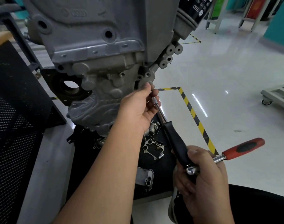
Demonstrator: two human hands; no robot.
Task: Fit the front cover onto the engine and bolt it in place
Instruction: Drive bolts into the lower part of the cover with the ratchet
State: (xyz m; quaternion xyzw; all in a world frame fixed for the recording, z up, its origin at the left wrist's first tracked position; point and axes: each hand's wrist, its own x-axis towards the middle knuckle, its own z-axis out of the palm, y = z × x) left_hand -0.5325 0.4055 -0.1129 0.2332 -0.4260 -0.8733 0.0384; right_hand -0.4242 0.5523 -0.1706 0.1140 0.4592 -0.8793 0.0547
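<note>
The engine is seen as a rough-cast grey aluminium block, matt and grainy, with raised ribs, round bosses and dark threaded holes. On its lower front the cover is seated: a paler, sandy-grey casting with rounded lobes and a flat drilled lug at its right end. To the engine's upper right a smooth black filter with white print is mounted. Left of the engine's base a dark ring-shaped seal housing is seen.

At the lug, the left hand is pinched around the tip of a slim chromed socket, fingertips against the casting; whether a bolt is held there cannot be told. The socket is carried on a polished steel shaft that widens into a black, smooth plastic driver, slanting down and right from the engine. The driver's rear end is clenched in the right hand, together with the shiny head of a ratchet, whose red and black rubber grip juts out to the right.

Below the engine a black mat is strewn with small metal parts: a flat lobed gasket, a short socket, and a grey cast housing with two round ports. Right of the engine the glossy white floor is marked with yellow-black striped tape.
</note>
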